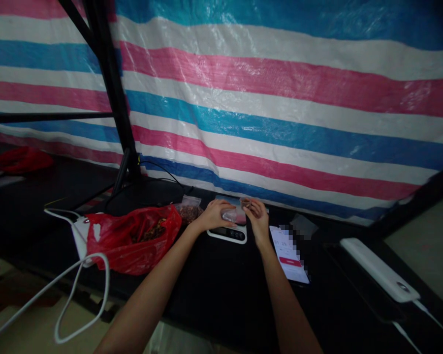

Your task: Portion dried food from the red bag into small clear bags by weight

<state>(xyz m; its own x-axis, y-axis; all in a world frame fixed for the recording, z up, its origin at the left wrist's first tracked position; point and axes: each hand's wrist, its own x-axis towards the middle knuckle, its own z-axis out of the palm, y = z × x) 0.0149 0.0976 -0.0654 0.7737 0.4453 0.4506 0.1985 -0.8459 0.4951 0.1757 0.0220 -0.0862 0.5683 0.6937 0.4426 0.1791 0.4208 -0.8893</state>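
Both my hands reach out over a small white digital scale (229, 234) on a dark table. My left hand (214, 215) is curled around a small clear plastic bag (233, 215) that rests on the scale. My right hand (257, 215) pinches the top of that same bag, fingers pressed together near a small brown bit at its mouth. Left of the scale lies a clear bag of brown pieces (189, 210). A red plastic bag (133, 239) holding more brown pieces lies open further left.
A phone (290, 255) with a lit screen lies right of the scale. A white power bank (378, 269) with a cable sits at the right. White cables (74, 275) and a white block lie at the left. A black stand (112, 98) and a striped tarp (280, 98) rise behind.
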